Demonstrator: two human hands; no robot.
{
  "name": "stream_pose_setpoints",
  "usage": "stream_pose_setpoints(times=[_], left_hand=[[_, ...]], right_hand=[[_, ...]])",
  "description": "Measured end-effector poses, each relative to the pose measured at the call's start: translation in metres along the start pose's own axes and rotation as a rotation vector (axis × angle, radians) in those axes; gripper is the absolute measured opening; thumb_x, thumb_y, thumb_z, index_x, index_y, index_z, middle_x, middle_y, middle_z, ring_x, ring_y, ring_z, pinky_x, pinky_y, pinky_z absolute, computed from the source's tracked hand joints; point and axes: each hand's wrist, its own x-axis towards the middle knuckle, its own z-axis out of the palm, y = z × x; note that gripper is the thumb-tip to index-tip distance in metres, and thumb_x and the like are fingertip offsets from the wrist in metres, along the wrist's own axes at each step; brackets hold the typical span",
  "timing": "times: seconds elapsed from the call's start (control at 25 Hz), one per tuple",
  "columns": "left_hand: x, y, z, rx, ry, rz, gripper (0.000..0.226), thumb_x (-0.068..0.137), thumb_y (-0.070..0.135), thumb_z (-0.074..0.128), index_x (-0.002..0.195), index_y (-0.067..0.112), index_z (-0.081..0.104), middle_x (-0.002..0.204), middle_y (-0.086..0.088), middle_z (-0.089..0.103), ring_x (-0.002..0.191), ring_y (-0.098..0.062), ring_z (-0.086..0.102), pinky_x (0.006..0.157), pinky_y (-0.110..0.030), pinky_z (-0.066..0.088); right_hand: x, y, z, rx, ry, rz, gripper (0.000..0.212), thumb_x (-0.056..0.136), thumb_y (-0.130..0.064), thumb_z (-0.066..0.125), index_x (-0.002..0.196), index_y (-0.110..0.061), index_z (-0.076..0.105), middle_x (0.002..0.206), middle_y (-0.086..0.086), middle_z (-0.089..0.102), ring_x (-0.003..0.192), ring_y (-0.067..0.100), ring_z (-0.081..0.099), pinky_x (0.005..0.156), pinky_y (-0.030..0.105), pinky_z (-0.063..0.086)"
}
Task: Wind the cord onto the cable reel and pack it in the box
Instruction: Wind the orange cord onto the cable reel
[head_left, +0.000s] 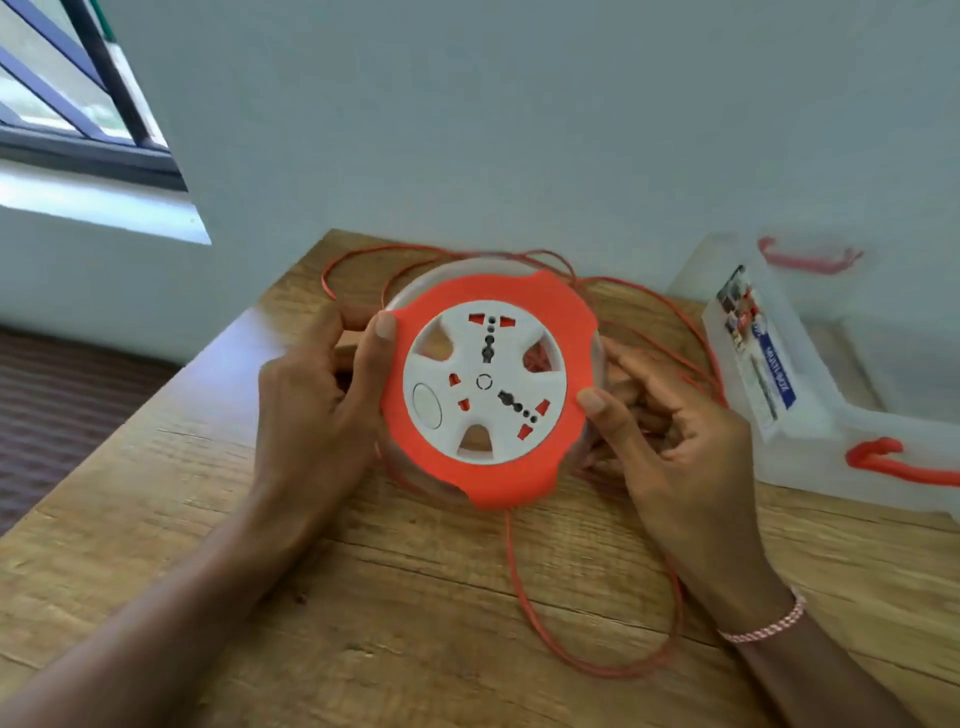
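A round cable reel (488, 384) with an orange rim and a white socket face is tilted up toward me above the wooden table (208, 571). My left hand (317, 395) grips its left edge, thumb on the orange rim. My right hand (670, 441) holds the right edge, thumb on the rim and fingers behind. The thin orange cord (519, 587) leaves the reel's bottom, loops across the table under my right wrist and lies in loose coils behind the reel. A clear plastic box (789, 374) with orange handles lies at the right.
The table stands against a pale wall (519, 130). A window (62, 93) is at the upper left. Dark floor (67, 405) shows past the table's left edge. Cord loops (696, 332) run between the reel and the box.
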Motion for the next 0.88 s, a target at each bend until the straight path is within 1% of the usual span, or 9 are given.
stream_pose_setpoints(times=[0.08, 0.16, 0.24, 0.36, 0.44, 0.56, 0.72, 0.8, 0.88], left_hand=[[-0.005, 0.002, 0.001, -0.112, -0.004, -0.012, 0.027, 0.105, 0.057, 0.043, 0.097, 0.038, 0.06, 0.077, 0.02, 0.074, 0.065, -0.002, 0.071, 0.051, -0.019, 0.053], [-0.008, 0.004, 0.003, -0.223, -0.035, -0.029, 0.038, 0.104, 0.06, 0.043, 0.113, 0.03, 0.064, 0.091, 0.004, 0.078, 0.082, -0.014, 0.075, 0.068, -0.041, 0.063], [-0.009, 0.008, 0.002, -0.308, -0.066, -0.038, 0.046, 0.107, 0.056, 0.043, 0.125, 0.019, 0.063, 0.109, -0.008, 0.075, 0.1, -0.028, 0.074, 0.082, -0.057, 0.061], [-0.016, 0.022, -0.001, -0.398, -0.016, -0.081, 0.042, 0.108, 0.051, 0.046, 0.107, 0.016, 0.068, 0.099, -0.007, 0.074, 0.092, -0.028, 0.07, 0.08, -0.051, 0.055], [-0.021, 0.037, -0.006, -0.453, 0.029, -0.104, 0.05, 0.104, 0.06, 0.049, 0.093, 0.017, 0.071, 0.09, -0.01, 0.076, 0.086, -0.037, 0.071, 0.076, -0.053, 0.056], [-0.014, 0.057, -0.005, -0.477, -0.002, -0.07, 0.07, 0.087, 0.081, 0.05, 0.088, 0.014, 0.073, 0.081, -0.018, 0.074, 0.073, -0.04, 0.072, 0.06, -0.049, 0.059], [0.002, 0.072, 0.013, -0.502, -0.138, 0.066, 0.048, 0.095, 0.054, 0.056, 0.101, 0.01, 0.072, 0.081, -0.013, 0.076, 0.069, -0.023, 0.071, 0.062, -0.04, 0.055], [0.0, 0.066, 0.023, -0.541, -0.164, 0.057, 0.045, 0.096, 0.051, 0.056, 0.103, 0.01, 0.072, 0.079, -0.013, 0.075, 0.066, -0.021, 0.071, 0.057, -0.033, 0.054], [-0.003, 0.059, 0.028, -0.552, -0.141, 0.067, 0.048, 0.093, 0.057, 0.056, 0.1, 0.013, 0.073, 0.078, -0.013, 0.075, 0.064, -0.02, 0.071, 0.055, -0.029, 0.054]], right_hand=[[-0.002, -0.003, -0.002, 0.047, 0.006, -0.024, 0.041, 0.096, -0.035, 0.073, 0.135, -0.025, 0.067, 0.093, -0.003, 0.08, 0.075, 0.015, 0.079, 0.06, 0.032, 0.065], [-0.005, -0.004, -0.001, 0.092, 0.014, -0.02, 0.038, 0.095, -0.033, 0.074, 0.132, -0.026, 0.068, 0.094, -0.005, 0.08, 0.072, 0.017, 0.08, 0.057, 0.03, 0.064], [-0.006, -0.011, -0.001, 0.15, 0.025, -0.004, 0.038, 0.093, -0.035, 0.074, 0.13, -0.026, 0.069, 0.094, -0.001, 0.08, 0.068, 0.024, 0.079, 0.055, 0.033, 0.064], [-0.006, -0.027, 0.0, 0.213, 0.007, 0.025, 0.038, 0.088, -0.038, 0.076, 0.124, -0.026, 0.073, 0.096, 0.005, 0.08, 0.073, 0.033, 0.079, 0.059, 0.039, 0.064], [-0.003, -0.043, -0.007, 0.187, 0.019, 0.037, 0.034, 0.084, -0.044, 0.077, 0.117, -0.034, 0.075, 0.102, 0.002, 0.081, 0.082, 0.034, 0.078, 0.067, 0.043, 0.064], [-0.005, -0.059, -0.025, 0.194, 0.043, 0.046, 0.044, 0.082, -0.051, 0.077, 0.121, -0.031, 0.074, 0.098, -0.005, 0.081, 0.074, 0.026, 0.079, 0.056, 0.035, 0.064], [-0.015, -0.062, -0.039, 0.171, 0.106, 0.09, 0.031, 0.085, -0.046, 0.075, 0.115, -0.039, 0.07, 0.1, -0.001, 0.08, 0.078, 0.018, 0.08, 0.054, 0.032, 0.063], [-0.018, -0.06, -0.043, 0.009, 0.125, 0.09, 0.026, 0.088, -0.044, 0.073, 0.113, -0.04, 0.069, 0.106, -0.002, 0.078, 0.084, 0.006, 0.077, 0.058, 0.023, 0.062], [-0.018, -0.06, -0.051, -0.388, 0.179, -0.093, 0.033, 0.089, -0.049, 0.071, 0.118, -0.032, 0.069, 0.107, -0.007, 0.075, 0.086, 0.0, 0.072, 0.067, 0.014, 0.057]])
